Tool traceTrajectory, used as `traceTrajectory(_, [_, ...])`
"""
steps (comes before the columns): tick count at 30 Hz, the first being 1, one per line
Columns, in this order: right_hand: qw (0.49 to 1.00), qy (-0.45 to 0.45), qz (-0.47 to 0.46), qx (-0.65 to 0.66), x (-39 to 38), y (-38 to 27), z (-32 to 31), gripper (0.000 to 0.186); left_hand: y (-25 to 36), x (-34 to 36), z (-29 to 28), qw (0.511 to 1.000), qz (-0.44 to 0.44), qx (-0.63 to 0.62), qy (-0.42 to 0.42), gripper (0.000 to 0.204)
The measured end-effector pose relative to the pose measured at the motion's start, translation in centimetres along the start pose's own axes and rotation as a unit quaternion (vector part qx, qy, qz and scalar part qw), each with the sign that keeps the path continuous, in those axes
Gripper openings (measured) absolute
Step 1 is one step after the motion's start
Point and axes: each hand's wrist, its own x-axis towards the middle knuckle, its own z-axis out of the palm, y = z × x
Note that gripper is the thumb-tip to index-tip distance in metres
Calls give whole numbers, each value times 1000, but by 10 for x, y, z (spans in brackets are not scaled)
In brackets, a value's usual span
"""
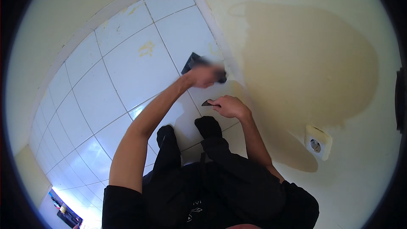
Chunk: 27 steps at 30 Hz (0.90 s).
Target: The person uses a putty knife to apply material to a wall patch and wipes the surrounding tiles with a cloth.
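Observation:
In the head view my left hand (202, 75) is closed on a dark, flat tool (190, 61), blurred, near the tiled floor beside the baseboard; its exact shape is hard to make out. Lower and a little to the right, my right hand (229, 106) grips a small dark flat scraper (207, 103), blade pointing left, above the white tiles (127, 76). Yellowish smears (146, 48) mark the tiles farther up and left of the hands.
A pale yellow wall (275, 51) rises on the right, with a baseboard (202, 4) and a power socket (316, 145) low on it. My dark-socked feet (207, 127) are on the tiles below my hands. At bottom left, small mixed items (65, 214) show past a wall edge.

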Motion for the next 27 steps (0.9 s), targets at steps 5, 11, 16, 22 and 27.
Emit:
traceTrajectory(5, [999, 38, 3, 8, -7, -4, -22, 41, 23, -47, 8, 991, -53, 33, 119, 26])
traceTrajectory(11, [974, 225, 35, -12, 28, 6, -13, 43, 5, -74, -9, 911, -258, 125, 297, 28])
traceTrajectory(16, [918, 381, 89, -68, 79, 17, -4, 48, -5, -80, -26, 886, -306, 91, 338, 40])
traceTrajectory(22, [920, 374, 111, -42, 93, 23, -6, 43, -6, -82, -25, 889, -303, 93, 330, 40])
traceTrajectory(27, [931, 341, 129, -15, 92, 14, -19, 42, -7, -84, -25, 887, -305, 93, 335, 38])
